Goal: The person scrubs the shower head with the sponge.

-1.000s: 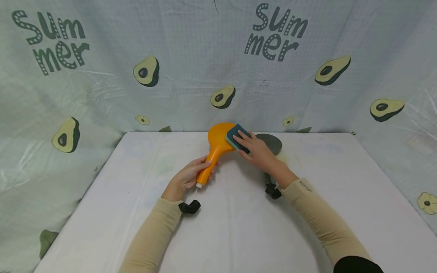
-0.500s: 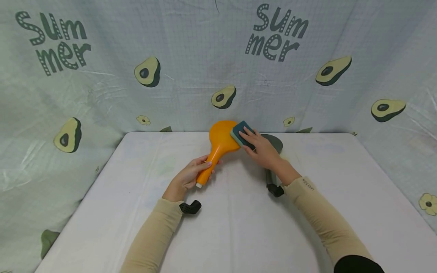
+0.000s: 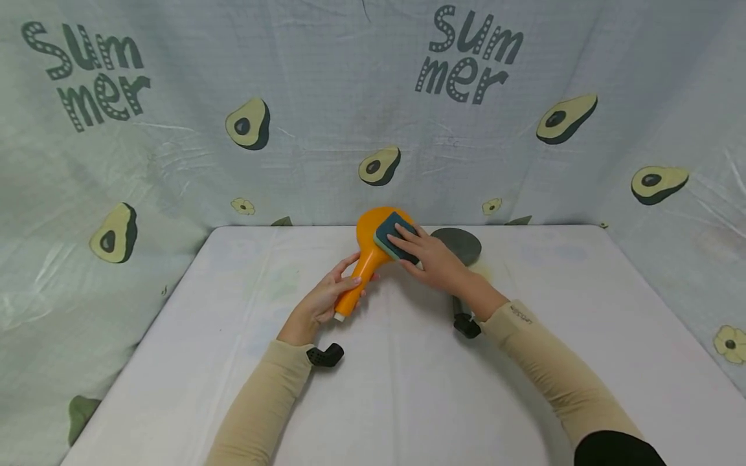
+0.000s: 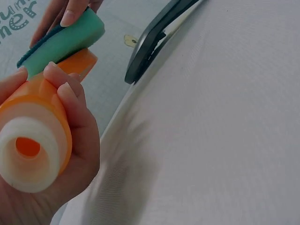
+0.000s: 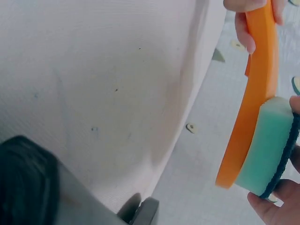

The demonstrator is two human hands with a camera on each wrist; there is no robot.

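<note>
Now sponge point(image 5: 266, 145) sits farther left on orange paddle point(image 3: 372, 243)

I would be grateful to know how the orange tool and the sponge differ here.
Colour: the orange tool is orange with a white end; the sponge is pale green with a dark blue-green side.
Shape: the tool has a long handle and round head; the sponge is a handleless block.
Hold: the left hand grips the tool; the right hand holds the sponge.
Shared: both are hand-held and touching each other.
</note>
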